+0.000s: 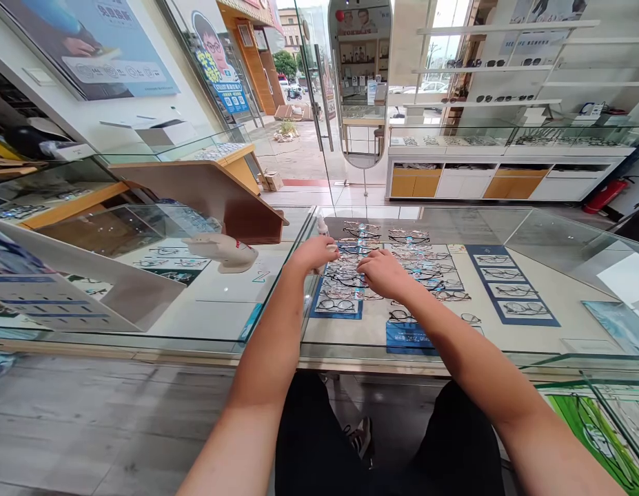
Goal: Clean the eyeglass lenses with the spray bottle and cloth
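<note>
My left hand (317,253) reaches over the glass counter with its fingers curled; what they hold, if anything, is hidden. A small bottle with a whitish top (322,224) shows just beyond it, and I cannot tell whether the hand touches it. My right hand (385,273) is bent down with its fingertips together at a pair of eyeglasses (354,270) in the left column. Rows of eyeglasses (409,238) with bluish tags lie close together around both hands. One more pair (336,304) rests on a blue and white display card (319,313) nearest me.
A blue tray with several glasses (513,286) lies to the right, and a blue card (409,337) near the front edge. Left of my arm are a beige hand-shaped object (223,251) and a brown tilted panel (210,189). Glass panes (278,275) divide the counter.
</note>
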The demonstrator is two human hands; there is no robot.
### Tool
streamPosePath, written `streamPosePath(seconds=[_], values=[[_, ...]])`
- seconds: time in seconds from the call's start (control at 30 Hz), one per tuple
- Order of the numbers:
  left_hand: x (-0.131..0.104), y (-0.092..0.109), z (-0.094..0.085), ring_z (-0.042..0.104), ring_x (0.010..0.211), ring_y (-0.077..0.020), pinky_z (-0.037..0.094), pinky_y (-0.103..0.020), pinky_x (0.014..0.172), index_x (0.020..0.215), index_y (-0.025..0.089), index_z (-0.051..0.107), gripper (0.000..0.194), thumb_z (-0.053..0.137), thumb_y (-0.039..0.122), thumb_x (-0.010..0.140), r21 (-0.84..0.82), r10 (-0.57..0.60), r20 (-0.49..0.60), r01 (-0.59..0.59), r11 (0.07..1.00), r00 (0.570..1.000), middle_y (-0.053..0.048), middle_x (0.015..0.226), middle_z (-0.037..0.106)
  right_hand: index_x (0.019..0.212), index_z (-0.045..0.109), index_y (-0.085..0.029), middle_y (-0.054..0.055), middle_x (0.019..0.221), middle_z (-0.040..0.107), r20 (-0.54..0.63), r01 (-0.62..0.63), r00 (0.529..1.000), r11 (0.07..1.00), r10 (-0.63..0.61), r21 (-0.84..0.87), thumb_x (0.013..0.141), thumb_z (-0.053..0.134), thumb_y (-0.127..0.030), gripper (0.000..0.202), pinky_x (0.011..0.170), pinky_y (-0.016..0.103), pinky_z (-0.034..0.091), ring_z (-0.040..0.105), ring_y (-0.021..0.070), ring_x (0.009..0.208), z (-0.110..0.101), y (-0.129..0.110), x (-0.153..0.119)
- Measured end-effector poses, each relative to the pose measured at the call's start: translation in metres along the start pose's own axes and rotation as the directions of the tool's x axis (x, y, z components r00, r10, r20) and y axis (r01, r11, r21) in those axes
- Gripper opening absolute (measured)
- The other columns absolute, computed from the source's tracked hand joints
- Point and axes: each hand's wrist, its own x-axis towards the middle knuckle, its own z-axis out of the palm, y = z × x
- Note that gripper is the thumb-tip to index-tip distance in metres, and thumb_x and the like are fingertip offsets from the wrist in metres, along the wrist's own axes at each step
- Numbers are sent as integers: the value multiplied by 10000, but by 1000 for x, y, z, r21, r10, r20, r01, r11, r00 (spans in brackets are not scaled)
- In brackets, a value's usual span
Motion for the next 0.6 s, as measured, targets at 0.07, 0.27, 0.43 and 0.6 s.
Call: streamPosePath(seconds=[0.07,0.27,0.43,0.6], values=[[-5,2,-4,603,632,-199,451,-335,636,913,216,711,136,747,339,869,-24,9,-36,-10,1000,999,-49,850,722,1213,869,-158,151,1380,851,-65,-20,998,997,25,69,1073,549,-98,354,1120,526,471,705,364,1313,-3,4,-2],[-16,16,-9,554,591,-187,370,-315,613,826,222,655,269,709,455,950,-213,27,-276,-88,973,961,-21,698,635,1206,885,-235,112,1340,864,-374,69,871,675,318,734,1069,641,-290,286,1148,511,552,762,316,1292,-23,29,-12],[-16,43,17,495,586,-135,348,-292,572,925,167,795,514,790,681,927,-698,135,-1,-97,709,991,-97,871,786,1208,896,-328,28,1399,857,-390,334,759,202,522,921,949,797,-444,300,1265,507,503,721,288,1412,-30,40,-13],[-20,63,39,354,533,-49,282,-233,470,1042,116,832,736,959,785,762,-933,294,163,50,357,942,-176,1056,835,1195,896,-353,34,1460,834,-349,403,787,4,509,915,865,886,-533,376,1311,534,477,683,309,1488,-29,37,-8]])
